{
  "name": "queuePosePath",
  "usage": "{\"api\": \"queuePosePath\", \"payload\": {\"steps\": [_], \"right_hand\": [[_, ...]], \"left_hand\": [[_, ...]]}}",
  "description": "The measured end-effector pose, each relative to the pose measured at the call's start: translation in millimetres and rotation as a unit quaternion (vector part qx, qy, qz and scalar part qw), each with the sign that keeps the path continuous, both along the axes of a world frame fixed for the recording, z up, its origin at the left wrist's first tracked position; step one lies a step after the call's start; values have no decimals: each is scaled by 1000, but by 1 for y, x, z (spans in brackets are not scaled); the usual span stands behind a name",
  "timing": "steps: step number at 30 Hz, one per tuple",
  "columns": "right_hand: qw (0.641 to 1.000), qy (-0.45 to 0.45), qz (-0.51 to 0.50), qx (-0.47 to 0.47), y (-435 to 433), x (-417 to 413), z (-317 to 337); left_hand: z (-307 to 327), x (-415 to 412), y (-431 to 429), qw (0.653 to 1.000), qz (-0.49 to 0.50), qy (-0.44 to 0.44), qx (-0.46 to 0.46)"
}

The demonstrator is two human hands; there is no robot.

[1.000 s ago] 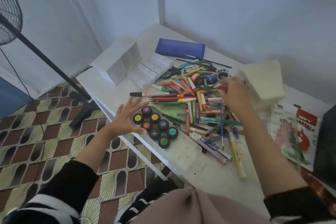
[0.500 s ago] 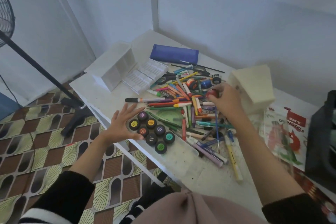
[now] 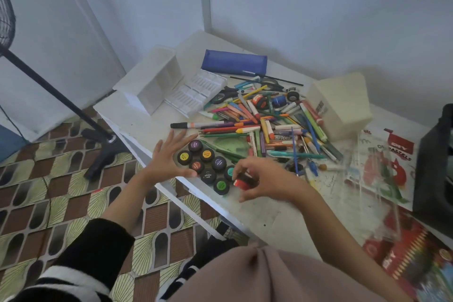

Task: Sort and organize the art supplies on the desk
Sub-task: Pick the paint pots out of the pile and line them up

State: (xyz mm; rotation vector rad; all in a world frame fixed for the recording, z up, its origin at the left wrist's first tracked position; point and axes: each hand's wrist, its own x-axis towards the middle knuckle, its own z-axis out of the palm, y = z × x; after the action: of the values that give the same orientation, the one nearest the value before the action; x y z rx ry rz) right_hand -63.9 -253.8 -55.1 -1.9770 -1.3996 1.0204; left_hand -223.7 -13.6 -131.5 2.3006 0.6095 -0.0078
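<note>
Several black paint pots [image 3: 205,164] with coloured lids stand clustered near the front edge of the white desk [image 3: 259,213]. My left hand [image 3: 166,157] lies with spread fingers against the cluster's left side. My right hand [image 3: 262,181] grips a red-lidded paint pot [image 3: 241,182] at the cluster's right end, just above the desk. Behind lies a heap of markers, crayons and pencils [image 3: 269,127].
A white organiser box [image 3: 153,83] and a white palette tray [image 3: 196,92] sit at the back left, a blue pencil case [image 3: 232,62] behind them. A cream box [image 3: 340,108] stands right. Pastel packs [image 3: 392,167] lie at the right. A fan stand [image 3: 98,130] is on the floor.
My right hand left the back of the marker heap and came down to the pots with the red-lidded pot in it. My left hand stayed at the cluster.
</note>
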Motion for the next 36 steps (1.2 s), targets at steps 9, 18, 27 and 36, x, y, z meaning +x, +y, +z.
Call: {"api": "queuePosePath", "payload": {"steps": [9, 18, 27, 36], "right_hand": [[999, -9, -2, -52, 4, -10, -3], [996, 35, -41, -66, 3, -7, -4], [985, -5, -169, 30, 7, 56, 24], [922, -269, -274, -44, 75, 194, 14]], "left_hand": [[1, 1, -1, 1000, 2, -1, 5], [1, 1, 1, 1000, -7, -12, 2], [-1, 1, 1, 1000, 2, -23, 2], [-3, 1, 4, 1000, -4, -15, 9]]}}
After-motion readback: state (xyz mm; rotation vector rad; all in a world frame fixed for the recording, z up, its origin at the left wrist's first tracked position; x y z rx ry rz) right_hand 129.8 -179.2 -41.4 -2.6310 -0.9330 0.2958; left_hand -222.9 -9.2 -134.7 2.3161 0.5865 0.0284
